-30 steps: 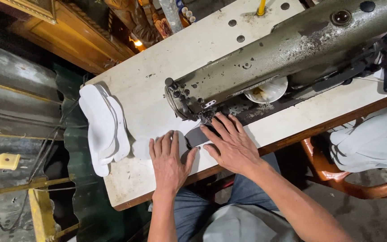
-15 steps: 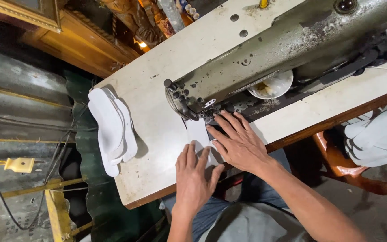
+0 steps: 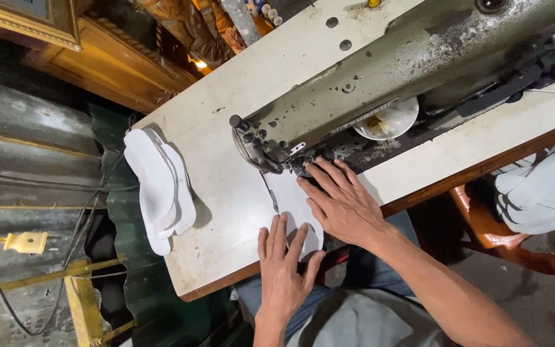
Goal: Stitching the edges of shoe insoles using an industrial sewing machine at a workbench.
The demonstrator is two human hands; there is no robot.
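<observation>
Seated position at an industrial sewing machine (image 3: 380,71), grey and worn, mounted on a cream table top (image 3: 226,193) with a wooden front edge.

Left hand (image 3: 284,270): flat, palm down, fingers extended and slightly spread, pressing the near end of a white fabric piece (image 3: 290,196) against the table. Nothing gripped.

Right hand (image 3: 342,202): flat, palm down, fingers spread, fingertips just beside the needle area at the machine head, resting on the far end of the same white piece. Nothing gripped.

Hands close together, side by side, right slightly ahead of left; whether touching cannot be told.

White fabric piece: flat on the table, running from under the machine head toward the front edge, largely covered by both hands.

Stack of white sole-shaped pieces (image 3: 158,186): on the left end of the table, overhanging its edge, well apart from both hands.

White shallow dish (image 3: 390,122): tucked under the machine arm.

Orange chair frame (image 3: 489,238): right of the table, with a grey-clothed person (image 3: 547,193) seated there.
</observation>
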